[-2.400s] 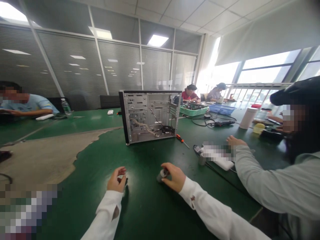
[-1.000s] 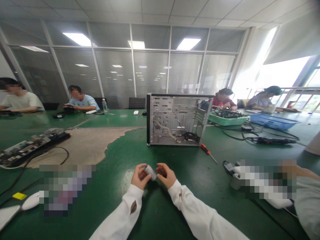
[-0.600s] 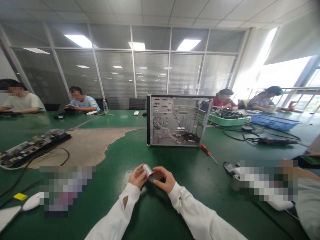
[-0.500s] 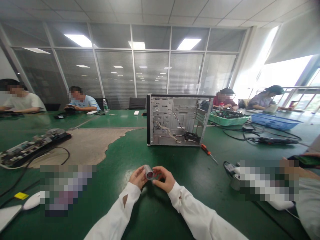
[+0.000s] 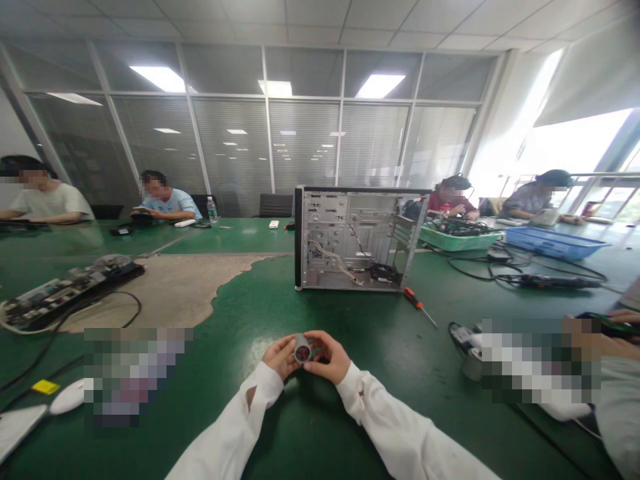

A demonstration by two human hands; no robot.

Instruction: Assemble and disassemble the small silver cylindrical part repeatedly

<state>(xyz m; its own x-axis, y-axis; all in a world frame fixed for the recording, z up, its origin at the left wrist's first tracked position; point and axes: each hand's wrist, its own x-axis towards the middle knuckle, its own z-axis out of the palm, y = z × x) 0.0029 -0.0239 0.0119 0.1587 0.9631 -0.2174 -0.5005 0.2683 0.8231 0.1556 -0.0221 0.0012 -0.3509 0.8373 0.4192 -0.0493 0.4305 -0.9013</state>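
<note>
Between my hands, low over the green table (image 5: 260, 307), is a small grey cylinder (image 5: 303, 339). Its round end faces me and shows dark red inside; I cannot tell its exact kind. My left hand (image 5: 280, 357) grips it from the left. On the other side, my right hand (image 5: 330, 357) curves round it, with thumb and fingers at its right edge. Beyond my hands an opened computer case (image 5: 350, 240) stands upright, with loose cables and a black part on its floor. An orange-handled screwdriver (image 5: 413, 298) lies by its lower right corner.
Circuit boards (image 5: 75, 290) and cables lie at left beside a worn beige patch (image 5: 185, 287). A green basket (image 5: 460, 241) of parts, a blue basket (image 5: 555, 245) and black cables are at right. A co-worker's arm (image 5: 617, 400) reaches in at right. Other people sit round the table.
The cylinder has turned so its round end faces me more squarely, and it has shifted slightly right. My right fingers have closed in against it. The left hand still holds it.
</note>
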